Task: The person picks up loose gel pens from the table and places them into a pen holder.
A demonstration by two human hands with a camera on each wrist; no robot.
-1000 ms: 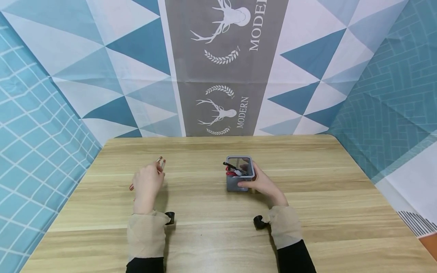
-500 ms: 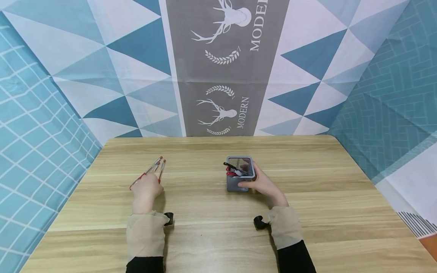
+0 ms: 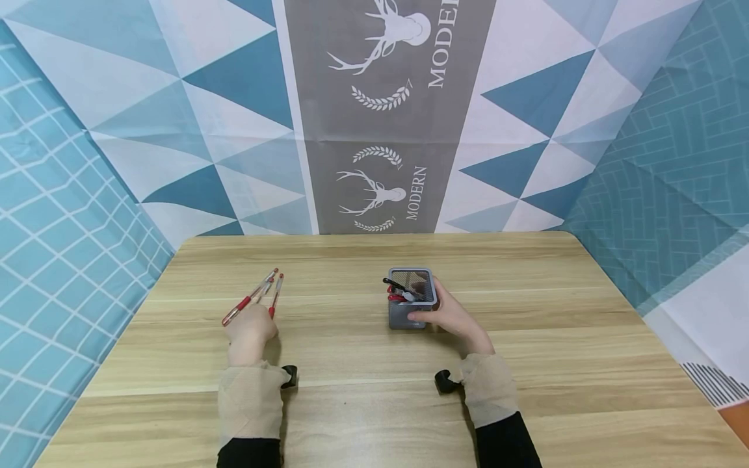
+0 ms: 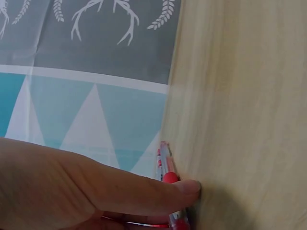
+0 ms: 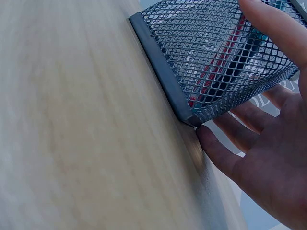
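Note:
My left hand (image 3: 251, 330) is low over the left part of the table, beside several clear-barrelled red pens. In the left wrist view its thumb and fingers pinch a red pen (image 4: 170, 178). Another red pen (image 3: 238, 311) slants out beyond the left of the hand, and the far ends of the pens lie close together. My right hand (image 3: 449, 315) grips a grey mesh pen holder (image 3: 404, 317) from its right side, thumb across the near face. Inside the holder, red and black pens (image 5: 218, 72) lean to the left, showing through the mesh.
The wood-grain table (image 3: 351, 390) runs back to a patterned cloth (image 3: 374, 117) hanging behind it. Black wrist mounts (image 3: 446, 381) stick out inward from both cuffs.
The left hand has drawn back toward the person and a little to the left along the pens, showing more of their barrels. The right hand and the pen holder stay in place.

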